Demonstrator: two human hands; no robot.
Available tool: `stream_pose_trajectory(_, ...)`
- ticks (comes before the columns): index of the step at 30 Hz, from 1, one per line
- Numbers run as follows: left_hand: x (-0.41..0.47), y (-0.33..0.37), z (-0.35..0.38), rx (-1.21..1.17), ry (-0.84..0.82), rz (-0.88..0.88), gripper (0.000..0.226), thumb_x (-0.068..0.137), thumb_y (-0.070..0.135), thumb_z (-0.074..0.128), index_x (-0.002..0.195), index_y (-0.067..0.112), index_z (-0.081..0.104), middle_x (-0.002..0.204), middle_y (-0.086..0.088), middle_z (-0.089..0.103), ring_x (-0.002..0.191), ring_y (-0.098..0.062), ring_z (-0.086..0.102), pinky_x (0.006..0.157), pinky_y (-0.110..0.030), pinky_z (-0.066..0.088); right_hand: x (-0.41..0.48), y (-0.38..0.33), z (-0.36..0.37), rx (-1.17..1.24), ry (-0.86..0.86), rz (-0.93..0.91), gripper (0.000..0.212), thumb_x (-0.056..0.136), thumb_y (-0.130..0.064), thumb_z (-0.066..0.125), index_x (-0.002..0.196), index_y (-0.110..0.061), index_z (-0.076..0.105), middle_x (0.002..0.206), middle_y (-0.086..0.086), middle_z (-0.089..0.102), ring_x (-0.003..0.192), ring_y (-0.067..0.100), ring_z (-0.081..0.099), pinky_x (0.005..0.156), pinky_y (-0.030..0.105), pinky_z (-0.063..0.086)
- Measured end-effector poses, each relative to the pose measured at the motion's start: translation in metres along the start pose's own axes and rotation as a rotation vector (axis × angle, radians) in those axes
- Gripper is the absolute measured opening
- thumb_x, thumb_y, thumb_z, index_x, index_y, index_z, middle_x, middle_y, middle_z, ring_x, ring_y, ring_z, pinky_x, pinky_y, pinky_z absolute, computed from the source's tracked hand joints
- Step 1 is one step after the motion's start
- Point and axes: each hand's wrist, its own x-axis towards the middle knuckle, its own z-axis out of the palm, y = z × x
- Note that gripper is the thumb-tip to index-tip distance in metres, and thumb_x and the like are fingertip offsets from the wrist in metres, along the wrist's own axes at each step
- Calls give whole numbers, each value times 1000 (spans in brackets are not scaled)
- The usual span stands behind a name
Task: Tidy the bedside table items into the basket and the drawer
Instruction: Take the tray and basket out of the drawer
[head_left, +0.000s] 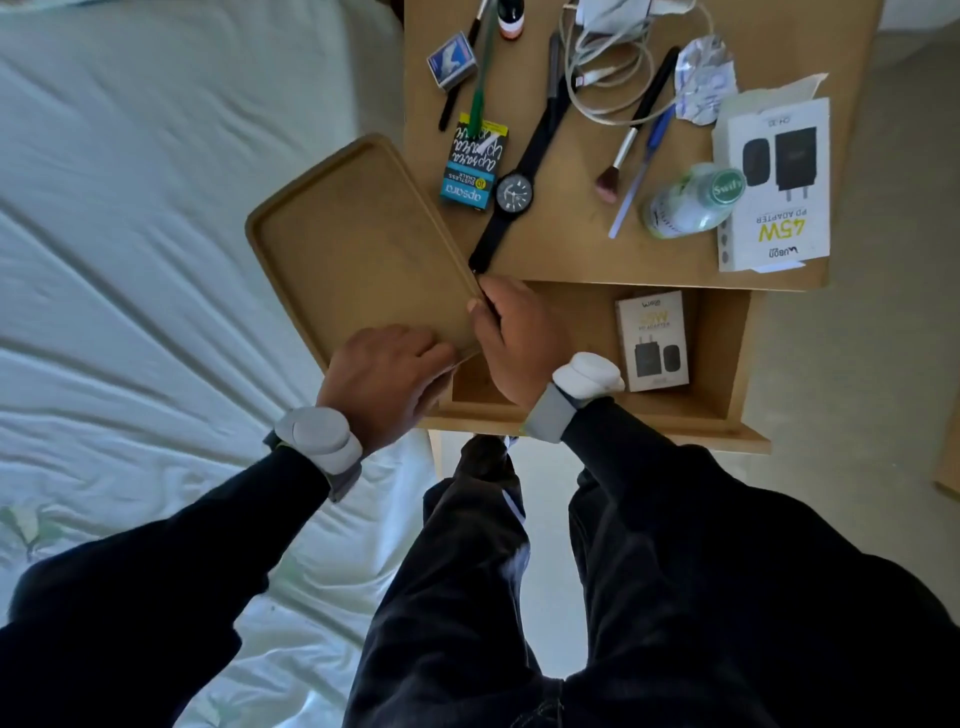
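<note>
The tray (358, 244), which I take to be the task's basket, is hanging tilted in the air with nothing in it. The left hand (387, 374) is holding its near short edge and the right hand (519, 338) its right long edge, each grip curling round the rim. Just right of the tray the worktop (571, 249) is carrying the clutter, and the watch (514, 193) is lying so that its strap end is touching the tray's rim beside the right thumb. Sliding the tray onward could be catching that strap and dragging the watch off the edge. The tray's near right corner is hovering over the open drawer (724, 338), so lowering it there would be knocking the drawer's wall. Right of the tray a small adapter box (655, 343) is lying in the drawer. Beyond the tray's far end a chalk box (472, 166), a brush (631, 140), a bottle (691, 200) and a cable (608, 78) are crowding the worktop, leaving little room to set it down. Left of the tray the bed (130, 234) is lying.
</note>
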Motion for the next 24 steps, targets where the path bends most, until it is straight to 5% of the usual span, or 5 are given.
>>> stream_pose_trajectory(5,33,-27,6,27,-27,166,19,97,27,50,86,15,57,75,-6,55,62,-27,51,56,-31,37,17,6,-1,20,112,59,27,97,-23,42,107,-6,60,95,8,63,80,23,58,66,39,48)
stream_pose_trajectory(11,61,-23,16,50,-17,275,18,100,30,43,91,17,52,78,-8,55,65,-29,50,60,-35,37,14,19,-14,93,198,170,22,98,-15,46,112,-6,60,99,8,63,80,9,49,63,15,30)
stream_pose_trajectory(14,69,-18,19,62,-29,304,14,95,28,58,91,16,55,79,-7,55,67,-28,51,61,-35,38,10,22,-19,135,232,203,24,97,-18,47,114,-7,60,101,8,64,80,13,53,65,19,36)
stream_pose_trajectory(20,59,-21,15,-3,52,308,25,100,35,49,85,15,50,78,-7,51,67,-28,48,63,-33,34,6,20,-18,251,276,302,53,97,-55,27,124,-24,59,110,1,58,91,19,62,75,48,56)
stream_pose_trajectory(24,50,-21,7,-53,121,296,21,100,28,50,85,15,43,75,-9,48,64,-28,44,61,-34,33,5,21,-19,317,250,350,44,98,-50,33,129,-29,58,115,-1,57,92,13,64,77,45,58)
